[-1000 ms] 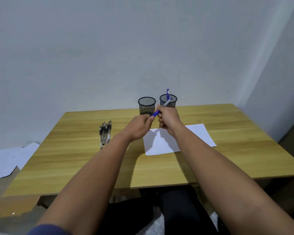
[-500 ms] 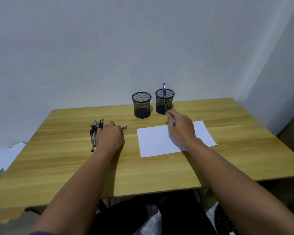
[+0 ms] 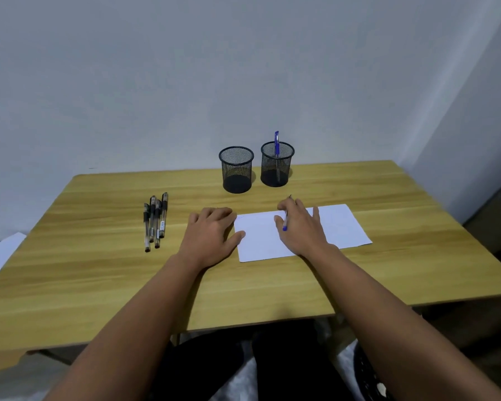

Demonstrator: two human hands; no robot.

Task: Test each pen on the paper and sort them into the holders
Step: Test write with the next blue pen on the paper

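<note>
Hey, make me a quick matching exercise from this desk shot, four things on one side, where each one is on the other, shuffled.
Things
1. blue pen
2. left holder
3. black pens
4. right hand

Places or states
A. lying in a bunch on the table, left of the paper
B. on the paper, holding a pen
C. standing in the right holder
D. no pen standing in it

Pairs: 1-C, 2-D, 3-A, 4-B
</note>
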